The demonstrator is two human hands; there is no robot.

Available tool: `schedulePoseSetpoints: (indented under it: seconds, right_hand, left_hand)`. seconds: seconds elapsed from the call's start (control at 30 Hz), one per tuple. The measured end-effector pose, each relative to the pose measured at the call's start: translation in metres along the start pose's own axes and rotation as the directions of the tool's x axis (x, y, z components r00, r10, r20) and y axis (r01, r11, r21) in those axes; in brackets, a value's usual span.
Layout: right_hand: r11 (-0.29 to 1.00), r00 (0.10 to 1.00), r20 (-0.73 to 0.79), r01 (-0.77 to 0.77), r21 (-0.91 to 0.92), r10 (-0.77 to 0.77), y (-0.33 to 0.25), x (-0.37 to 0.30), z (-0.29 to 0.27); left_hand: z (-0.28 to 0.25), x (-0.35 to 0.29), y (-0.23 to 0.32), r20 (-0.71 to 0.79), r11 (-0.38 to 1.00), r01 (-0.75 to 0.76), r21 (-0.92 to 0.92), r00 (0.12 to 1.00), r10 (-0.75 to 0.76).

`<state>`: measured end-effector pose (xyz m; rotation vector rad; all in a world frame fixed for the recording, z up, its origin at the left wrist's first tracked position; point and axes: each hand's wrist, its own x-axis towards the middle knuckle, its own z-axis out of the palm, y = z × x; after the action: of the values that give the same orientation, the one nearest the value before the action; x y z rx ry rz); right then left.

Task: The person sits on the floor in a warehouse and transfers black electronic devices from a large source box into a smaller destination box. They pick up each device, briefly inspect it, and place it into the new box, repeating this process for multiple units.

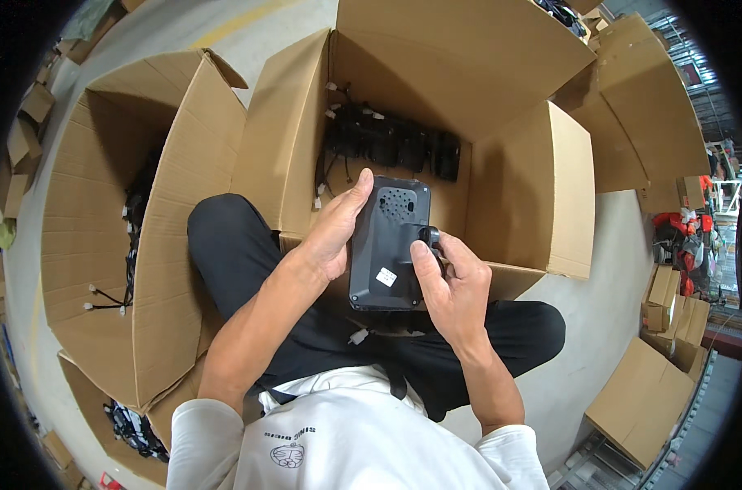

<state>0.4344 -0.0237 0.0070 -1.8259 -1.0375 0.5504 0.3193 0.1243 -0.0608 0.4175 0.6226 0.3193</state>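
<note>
A flat black rectangular plastic case (371, 253) is held over my lap, its long side pointing away from me. It has a cluster of small holes at the far end and a white sticker near the close end. My left hand (336, 233) grips its left edge, thumb on the upper side and fingers hidden underneath. At the right edge, my right hand (455, 282) pinches a black rounded piece (430, 235), perhaps a looped cable or a knob; I cannot tell which. Below the case, a white connector plug (358, 336) hangs over my dark trousers.
Ahead stands an open cardboard box (510, 192) with several black cases (395, 147) and wires along its far side. Another open box (93, 237) on the left contains black cables (131, 245). A smaller box with cables (134, 429) lies lower left. Cartons (641, 400) stand at right.
</note>
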Motion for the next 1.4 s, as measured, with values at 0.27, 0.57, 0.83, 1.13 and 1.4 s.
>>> schedulePoseSetpoints:
  seconds: [0.27,0.57,0.83,1.13,1.4]
  right_hand:
    - [1.0,1.0,0.005,-0.028,0.009,0.028,-0.002,0.0,-0.001]
    - [0.998,1.0,0.012,-0.017,0.066,0.017,0.004,-0.001,0.0]
    - [0.976,0.984,0.022,0.175,-0.133,-0.174,-0.003,0.005,0.001]
    - [0.986,0.965,-0.261,-0.009,-0.165,-0.034,0.005,0.128,-0.091]
    - [0.977,0.966,-0.253,0.01,0.214,0.046,-0.007,0.263,-0.142]
  left_hand:
    - [0.001,-0.003,0.002,0.03,0.999,0.008,-0.032,1.0,-0.007]
    - [-0.001,0.001,-0.003,-0.001,0.999,0.012,-0.033,1.0,-0.012]
    - [-0.014,-0.002,-0.007,-0.029,1.0,0.016,0.013,0.999,-0.016]
    - [0.013,-0.011,0.014,-0.134,0.994,-0.058,-0.092,0.99,0.046]
    - [-0.012,-0.012,0.032,-0.237,0.983,-0.162,-0.089,0.962,0.138]
